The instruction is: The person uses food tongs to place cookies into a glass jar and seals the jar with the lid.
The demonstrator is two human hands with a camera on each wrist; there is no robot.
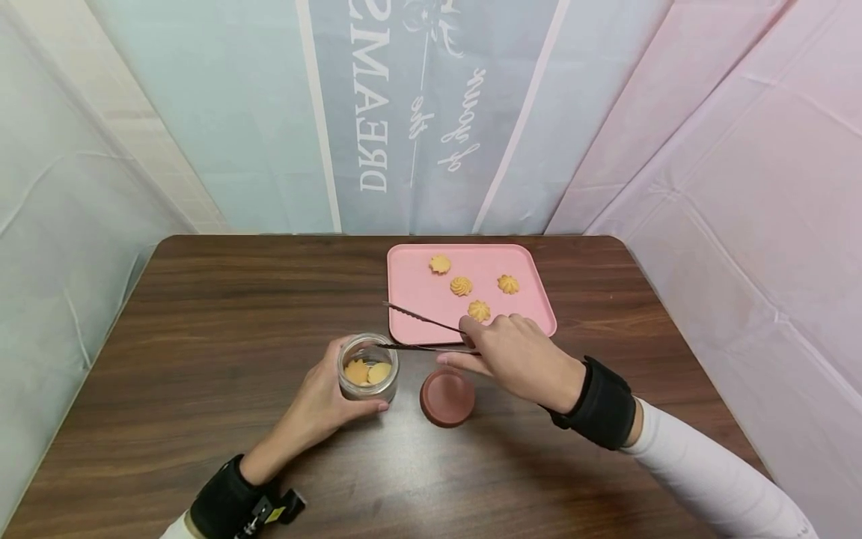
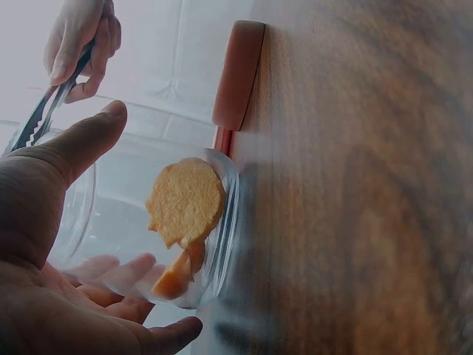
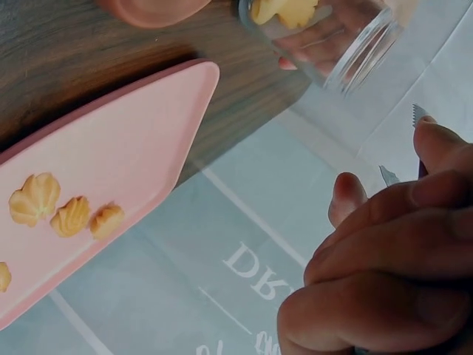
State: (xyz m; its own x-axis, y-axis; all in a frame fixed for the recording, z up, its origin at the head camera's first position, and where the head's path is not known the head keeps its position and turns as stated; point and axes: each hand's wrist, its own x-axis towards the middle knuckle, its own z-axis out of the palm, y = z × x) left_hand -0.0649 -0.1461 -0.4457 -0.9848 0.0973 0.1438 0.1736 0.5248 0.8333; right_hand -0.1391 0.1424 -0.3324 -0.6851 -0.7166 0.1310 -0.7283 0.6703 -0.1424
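Observation:
My left hand [image 1: 322, 395] grips a clear glass jar [image 1: 390, 389] standing on the table, thumb on the near side and fingers round the far side. At the jar's bottom lie a few yellow cookies [image 1: 357, 371]; in the left wrist view a round cookie [image 2: 186, 200] leans against the glass. With its fingers curled round them, my right hand [image 1: 521, 361] holds metal tongs [image 1: 426, 320] with toothed edges. The tongs' arms are spread and nothing is between them. One tip overlaps the jar's mouth in the head view; the other points past the tray's left edge.
Behind the right hand, a pink tray [image 1: 414, 281] bears several piped cookies [image 1: 461, 286]. A round brown lid [image 1: 447, 397] lies on the dark wooden table [image 1: 269, 299], right of the jar. Printed cloth [image 1: 263, 112] hangs along the table's far edge.

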